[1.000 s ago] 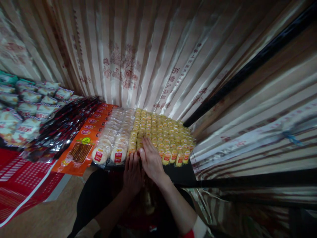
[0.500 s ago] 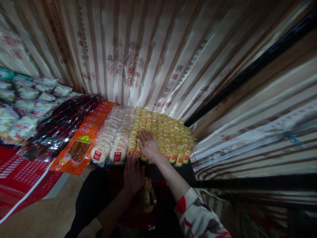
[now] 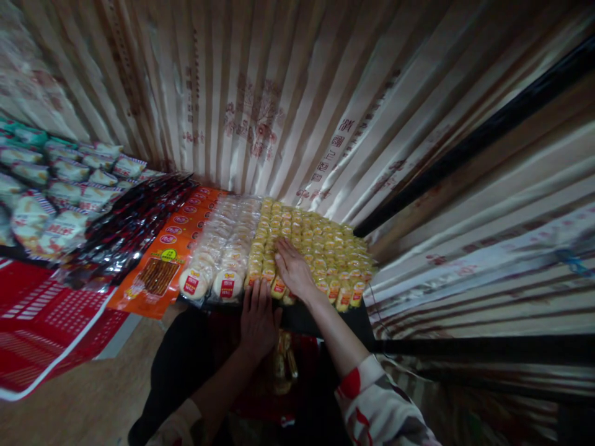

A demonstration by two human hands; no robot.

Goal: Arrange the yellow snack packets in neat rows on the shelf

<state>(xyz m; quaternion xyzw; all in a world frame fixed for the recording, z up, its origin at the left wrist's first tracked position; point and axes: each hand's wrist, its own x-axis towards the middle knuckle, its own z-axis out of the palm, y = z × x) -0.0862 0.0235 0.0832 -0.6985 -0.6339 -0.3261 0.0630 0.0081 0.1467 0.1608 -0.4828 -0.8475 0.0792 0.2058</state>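
Observation:
Rows of small yellow snack packets (image 3: 320,241) with red labels stand packed together on a dark shelf (image 3: 325,325). Across the left part of these packets lies my right hand (image 3: 295,269), flat with its fingers stretched out. My left hand (image 3: 260,319) rests at the shelf's front edge, its fingertips touching the front packets and its thumb apart. Neither hand grips anything. Two rows of round white rice crackers (image 3: 227,285) in clear wrappers stand directly left of the yellow packets. Below my left hand, a few gold-wrapped pieces (image 3: 281,365) show in something dark red.
Orange snack bags (image 3: 158,272), dark shiny packets (image 3: 134,217) and white-and-green bags (image 3: 65,229) fill the shelf further left. A red basket (image 3: 51,328) stands at lower left. Behind the shelf hangs a pleated curtain (image 3: 274,74), with a black pole (image 3: 446,155) slanting across its right side.
The view has shifted slightly, so the shelf sits a little further right. My right hand still lies on the yellow packets, and my left hand stays at the front edge.

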